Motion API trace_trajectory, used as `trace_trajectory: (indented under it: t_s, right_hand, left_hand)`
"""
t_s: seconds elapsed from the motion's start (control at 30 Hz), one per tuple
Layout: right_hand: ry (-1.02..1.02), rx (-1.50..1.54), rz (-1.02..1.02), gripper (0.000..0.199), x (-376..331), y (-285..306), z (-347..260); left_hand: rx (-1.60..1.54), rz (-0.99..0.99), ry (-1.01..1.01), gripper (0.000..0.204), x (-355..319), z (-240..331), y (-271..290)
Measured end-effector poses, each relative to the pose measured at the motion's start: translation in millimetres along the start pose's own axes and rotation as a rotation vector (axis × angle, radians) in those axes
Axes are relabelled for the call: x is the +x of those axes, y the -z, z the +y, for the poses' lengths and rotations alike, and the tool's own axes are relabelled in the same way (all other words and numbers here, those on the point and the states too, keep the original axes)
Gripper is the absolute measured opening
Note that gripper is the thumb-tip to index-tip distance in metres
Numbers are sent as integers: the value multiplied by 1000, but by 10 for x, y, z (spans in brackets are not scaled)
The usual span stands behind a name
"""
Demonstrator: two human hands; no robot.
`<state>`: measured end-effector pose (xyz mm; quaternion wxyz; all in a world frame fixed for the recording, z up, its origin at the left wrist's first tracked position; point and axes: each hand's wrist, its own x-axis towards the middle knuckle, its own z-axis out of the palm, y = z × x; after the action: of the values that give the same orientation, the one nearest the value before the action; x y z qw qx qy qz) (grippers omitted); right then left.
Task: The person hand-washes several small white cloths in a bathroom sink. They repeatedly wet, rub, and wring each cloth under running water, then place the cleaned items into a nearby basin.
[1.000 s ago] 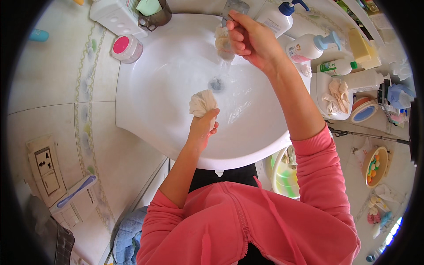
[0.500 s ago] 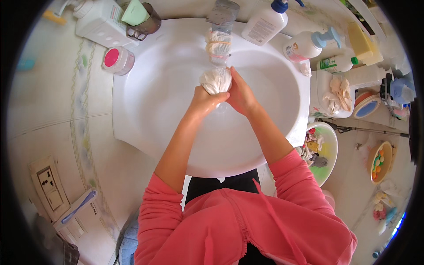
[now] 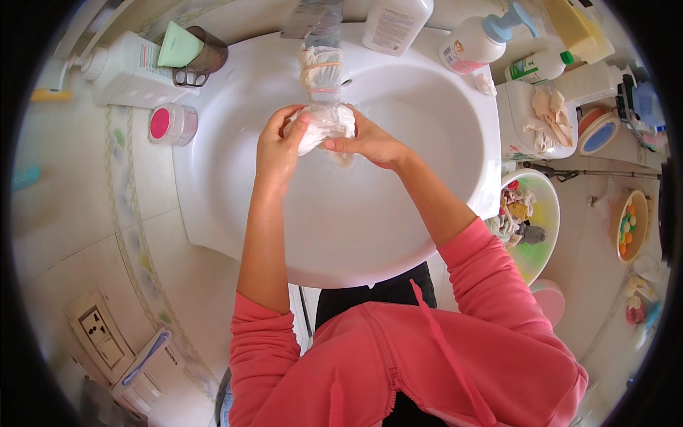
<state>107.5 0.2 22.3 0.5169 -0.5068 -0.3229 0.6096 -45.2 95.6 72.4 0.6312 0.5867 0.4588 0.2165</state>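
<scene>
Both hands met over the sink [image 3: 213, 178], just under the tap [image 3: 320, 64], with a wad of white cloth [image 3: 326, 128] caught between them. The left hand [image 3: 279, 146] curled its fingers [image 3: 297, 128] over the wad's left side, pressed together, thumb tucked beneath where it could not be seen. The right hand [image 3: 370, 142] came in from the other side, its thumb and forefinger pinching the cloth's lower edge, the remaining fingers folded behind the wad. A loose tail of cloth hung just below the right fingertips. The cloth looked wet and limp, so it would likely have been light but heavier than when dry, soft enough to bunch into any shape, and a little slick; it seemed in no danger of breaking, only of slipping or dripping. The bunched middle, already enclosed by both sets of fingers, appeared the best place to grip, since the dangling tail would merely stretch and slide. Whether water ran from the tap could not be told. Beyond the left fingers stood a pink-lidded jar [image 3: 169, 124] and a cup [image 3: 191, 48]; beyond the right, a pump bottle [image 3: 478, 44].
</scene>
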Motion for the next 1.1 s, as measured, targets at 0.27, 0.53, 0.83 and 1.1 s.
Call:
trace_trajectory:
  t_s: [0.27,0.53,0.83,1.1]
  right_hand:
    - [-66,245,63,75,56,128,-78]
    - [-33,-499,134,61,-13,82,-418]
    - [-204,-25,108,51,129,485,-181]
    - [-154,793,-67,70,-33,-223,43]
  left_hand:
    - [-1,34,55,49,174,-141,103]
    - [48,-257,124,66,1,-82,103]
    - [-492,-154,244,40,91,-34,363]
    - [-727,-238,252,45,100,-178,100]
